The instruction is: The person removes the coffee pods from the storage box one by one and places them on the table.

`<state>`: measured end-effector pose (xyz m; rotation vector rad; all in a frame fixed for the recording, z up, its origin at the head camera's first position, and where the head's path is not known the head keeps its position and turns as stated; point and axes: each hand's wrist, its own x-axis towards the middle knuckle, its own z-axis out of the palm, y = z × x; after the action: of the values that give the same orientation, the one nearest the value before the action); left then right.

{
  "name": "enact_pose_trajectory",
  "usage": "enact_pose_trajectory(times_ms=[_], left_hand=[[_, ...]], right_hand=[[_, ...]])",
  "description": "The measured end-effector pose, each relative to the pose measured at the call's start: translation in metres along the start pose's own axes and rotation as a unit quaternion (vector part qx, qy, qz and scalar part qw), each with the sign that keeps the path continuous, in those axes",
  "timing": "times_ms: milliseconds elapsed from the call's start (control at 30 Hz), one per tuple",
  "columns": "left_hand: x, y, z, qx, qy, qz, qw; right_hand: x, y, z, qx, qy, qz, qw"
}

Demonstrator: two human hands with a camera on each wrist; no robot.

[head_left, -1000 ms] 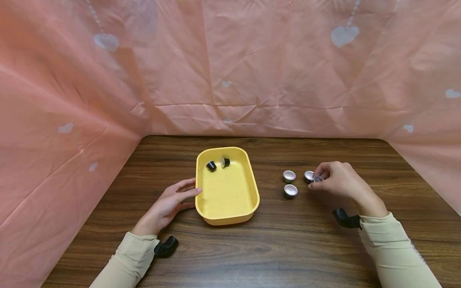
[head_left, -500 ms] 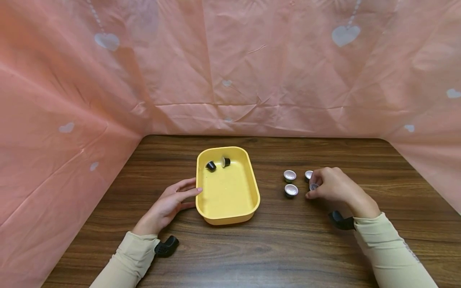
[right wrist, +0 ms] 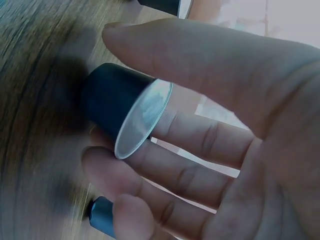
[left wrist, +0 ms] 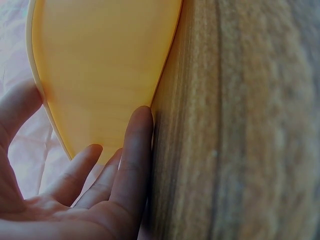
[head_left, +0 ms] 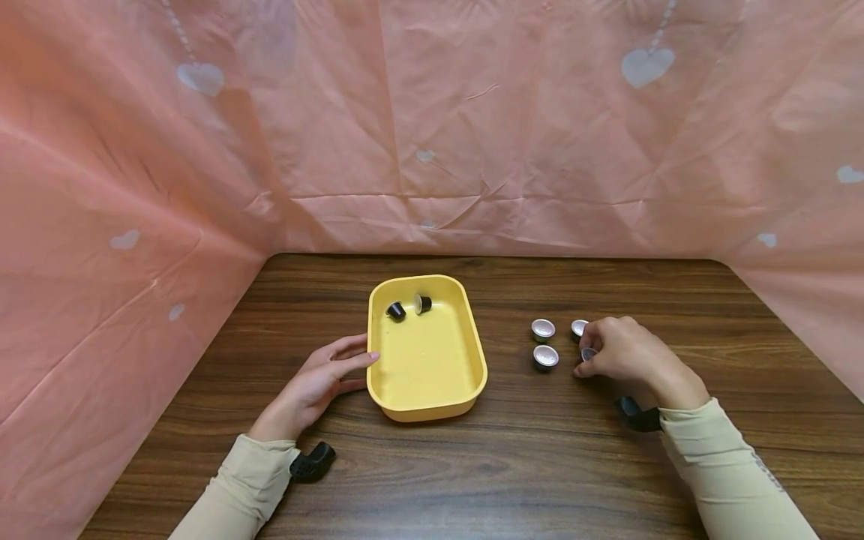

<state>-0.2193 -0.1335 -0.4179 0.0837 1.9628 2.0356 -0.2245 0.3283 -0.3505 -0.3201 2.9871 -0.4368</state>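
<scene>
My left hand rests against the left side of a yellow tray, thumb on the rim. In the left wrist view the fingers lie along its outer wall. My right hand surrounds a dark coffee capsule with a silvery lid; its base is right at the wood. A gap shows between the thumb and the capsule, while the other fingers bend behind it. Nearby, lids up, stand more capsules: one behind the hand and two to its left, a far one and a near one.
Two black capsules lie on their sides in the far end of the tray, a left one and a right one. A brown wooden table bears everything. Pink cloth with white hearts hangs behind and at both sides.
My right hand has come a little left and nearer with its capsule, which now stands in front of the rear one. Lately the hand has barely moved. The left hand and tray stay still.
</scene>
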Motion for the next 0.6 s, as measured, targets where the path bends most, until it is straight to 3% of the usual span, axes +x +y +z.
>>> enact_pose_trajectory(times_ms=[300,600], left_hand=[[0.0006,-0.0002,0.0001,0.002,0.002,0.000,1.0000],[0.0004,-0.0005,-0.0003,0.004,0.002,0.000,1.0000]], right_hand=[[-0.0015,-0.0016,-0.0030,-0.013,0.000,0.028,1.000],[-0.0031,-0.0019,-0.0049,-0.020,0.007,0.028,0.999]])
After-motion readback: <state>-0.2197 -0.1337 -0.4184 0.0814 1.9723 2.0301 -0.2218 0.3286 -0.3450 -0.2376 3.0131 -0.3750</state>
